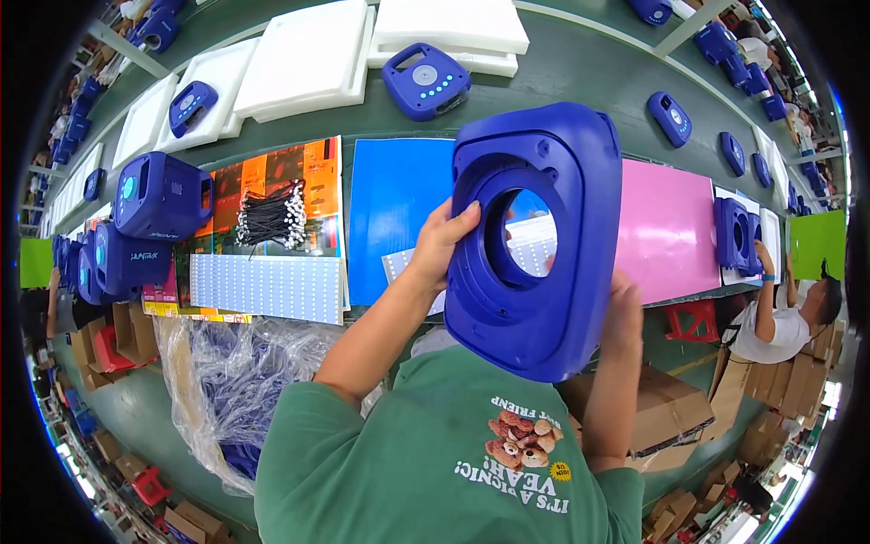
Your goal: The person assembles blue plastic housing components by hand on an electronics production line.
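A blue plastic housing with a large round opening is held up, tilted, in front of my chest. My left hand grips its left edge, thumb on the near face and the other fingers behind. My right hand is at the housing's lower right side, partly behind it and smeared; its fingers do not show clearly. Through the round opening, a white sheet with rows of small dots shows on the bench. Below the housing lies a blue mat.
Assembled blue units stand at the left. Beside them lie black cables with white ends and a dotted white sheet. A pink mat is at the right. White foam blocks and a blue panel sit on the far line.
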Demonstrator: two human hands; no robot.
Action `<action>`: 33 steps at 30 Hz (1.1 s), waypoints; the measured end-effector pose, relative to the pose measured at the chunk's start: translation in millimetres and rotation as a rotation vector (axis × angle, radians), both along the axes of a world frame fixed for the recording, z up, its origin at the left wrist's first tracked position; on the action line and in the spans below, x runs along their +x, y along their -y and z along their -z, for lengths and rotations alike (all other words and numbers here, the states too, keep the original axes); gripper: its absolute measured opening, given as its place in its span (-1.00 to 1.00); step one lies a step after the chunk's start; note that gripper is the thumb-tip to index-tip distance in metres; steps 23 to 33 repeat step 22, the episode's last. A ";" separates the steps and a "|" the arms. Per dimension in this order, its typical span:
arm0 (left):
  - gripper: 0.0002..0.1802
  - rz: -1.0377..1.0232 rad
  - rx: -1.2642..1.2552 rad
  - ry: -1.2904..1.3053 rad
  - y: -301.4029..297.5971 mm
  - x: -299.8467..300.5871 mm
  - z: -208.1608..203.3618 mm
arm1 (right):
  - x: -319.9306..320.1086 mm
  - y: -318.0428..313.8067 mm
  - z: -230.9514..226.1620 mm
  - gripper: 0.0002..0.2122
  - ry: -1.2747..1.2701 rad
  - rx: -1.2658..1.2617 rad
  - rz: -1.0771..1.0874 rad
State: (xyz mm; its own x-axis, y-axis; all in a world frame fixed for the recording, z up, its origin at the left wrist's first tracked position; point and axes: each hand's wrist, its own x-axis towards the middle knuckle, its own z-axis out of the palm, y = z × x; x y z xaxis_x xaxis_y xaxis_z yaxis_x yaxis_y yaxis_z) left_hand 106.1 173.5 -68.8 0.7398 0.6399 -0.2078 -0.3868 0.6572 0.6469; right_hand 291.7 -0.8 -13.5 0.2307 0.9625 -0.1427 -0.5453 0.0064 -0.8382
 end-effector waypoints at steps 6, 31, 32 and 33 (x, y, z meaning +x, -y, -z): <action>-0.52 0.314 -0.283 0.280 14.8 21.1 58.5 | -48.6 -26.9 -6.0 -0.21 0.027 0.166 -0.059; 0.08 0.171 0.357 -0.163 40.7 26.8 7.8 | -95.2 -37.0 1.6 -0.37 1.756 -0.362 0.040; 0.08 0.171 0.357 -0.163 40.7 26.8 7.8 | -95.2 -37.0 1.6 -0.37 1.756 -0.362 0.040; 0.08 0.171 0.357 -0.163 40.7 26.8 7.8 | -95.2 -37.0 1.6 -0.37 1.756 -0.362 0.040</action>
